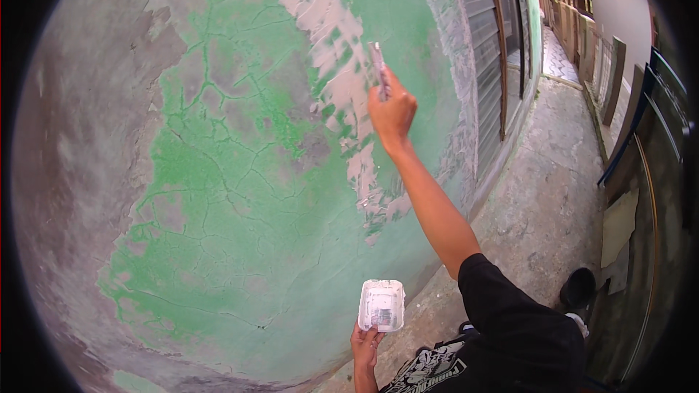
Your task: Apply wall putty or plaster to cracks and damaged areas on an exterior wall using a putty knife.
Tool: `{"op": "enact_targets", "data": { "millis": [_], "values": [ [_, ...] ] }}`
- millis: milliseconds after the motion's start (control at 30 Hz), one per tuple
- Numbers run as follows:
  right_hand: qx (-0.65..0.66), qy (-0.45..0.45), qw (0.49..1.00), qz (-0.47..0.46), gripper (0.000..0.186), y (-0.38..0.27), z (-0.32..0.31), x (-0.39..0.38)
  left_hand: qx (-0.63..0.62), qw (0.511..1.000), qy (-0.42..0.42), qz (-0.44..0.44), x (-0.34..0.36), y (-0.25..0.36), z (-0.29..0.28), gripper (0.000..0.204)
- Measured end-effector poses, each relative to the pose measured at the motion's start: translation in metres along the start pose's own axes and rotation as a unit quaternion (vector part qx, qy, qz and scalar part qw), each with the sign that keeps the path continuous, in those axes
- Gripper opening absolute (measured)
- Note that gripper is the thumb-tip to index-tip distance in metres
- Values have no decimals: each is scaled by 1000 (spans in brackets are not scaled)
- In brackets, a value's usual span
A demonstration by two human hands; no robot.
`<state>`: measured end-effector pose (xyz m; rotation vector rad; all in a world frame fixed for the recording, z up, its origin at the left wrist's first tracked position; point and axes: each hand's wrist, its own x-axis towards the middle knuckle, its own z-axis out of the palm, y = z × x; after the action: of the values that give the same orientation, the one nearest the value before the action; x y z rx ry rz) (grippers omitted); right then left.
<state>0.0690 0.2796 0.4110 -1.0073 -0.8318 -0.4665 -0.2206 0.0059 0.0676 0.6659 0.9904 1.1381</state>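
Observation:
My right hand (393, 110) is closed around a putty knife (377, 62), its blade up close to the green wall (240, 153). Left of the blade, a pale band of putty (331, 36) runs down the wall in rough, uneven strokes. Lower down, my left hand (365, 346) grips the near end of a white rectangular plastic tub (381, 304). White residue coats the tub's inside, with a greyish patch toward its near end. Whether the knife's edge touches the wall, I cannot tell.
Cracks and bare grey patches mark the wall's paint. A louvred window (480, 36) stands to the right, a whitish strip beside it. A concrete path (539, 167) leads away past it. A dark bucket (579, 287) and leaning boards (619, 233) line the right side.

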Motion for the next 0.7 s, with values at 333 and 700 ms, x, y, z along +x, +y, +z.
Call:
{"op": "enact_targets", "data": {
  "millis": [333,700],
  "values": [
    [-92,-148,984,-46,44,-11,-10,-21,6,1000,-11,-21,9,-5,-7,55],
    [33,-198,977,-73,50,-50,-27,-72,45,992,-96,-65,45,-8,35,56]
  ]
}}
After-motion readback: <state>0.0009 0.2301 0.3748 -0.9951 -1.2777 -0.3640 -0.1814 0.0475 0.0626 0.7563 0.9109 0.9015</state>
